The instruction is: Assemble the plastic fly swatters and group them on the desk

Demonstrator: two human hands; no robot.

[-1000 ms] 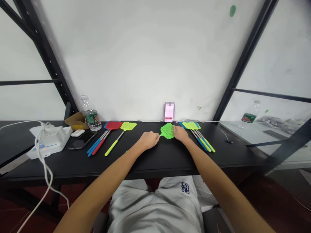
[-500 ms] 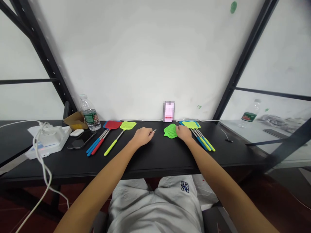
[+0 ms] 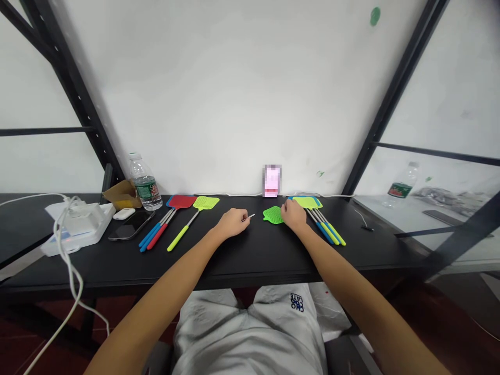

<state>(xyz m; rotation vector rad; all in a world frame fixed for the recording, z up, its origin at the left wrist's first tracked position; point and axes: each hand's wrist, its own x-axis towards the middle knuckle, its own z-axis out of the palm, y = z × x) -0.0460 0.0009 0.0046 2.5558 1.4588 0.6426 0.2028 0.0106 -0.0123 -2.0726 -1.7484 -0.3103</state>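
Note:
My left hand (image 3: 233, 223) is closed around a thin metal rod (image 3: 248, 217), like the shafts of the fly swatters nearby; the rest of it is hidden in the fist. In my right hand (image 3: 294, 214) is the edge of a green fly swatter head (image 3: 272, 215), its short neck facing left towards the rod. Rod and neck are apart. To the left lie a yellow fly swatter (image 3: 206, 202), a red one (image 3: 183, 202) and blue ones (image 3: 150, 237). Beyond my right hand lies a fanned group of yellow and blue fly swatters (image 3: 326, 229).
A phone (image 3: 272, 180) with a blurred screen leans against the wall. On the left stand a water bottle (image 3: 147, 190), a cardboard box (image 3: 119, 194), a dark phone (image 3: 133, 225), a white earbud case (image 3: 124, 213) and a power strip (image 3: 84, 234) with cables. A short cable (image 3: 367, 227) lies right.
My left hand has moved slightly right with the rod, nearer to the green head. My right hand has shifted a little left and covers more of that head, which now looks flatter.

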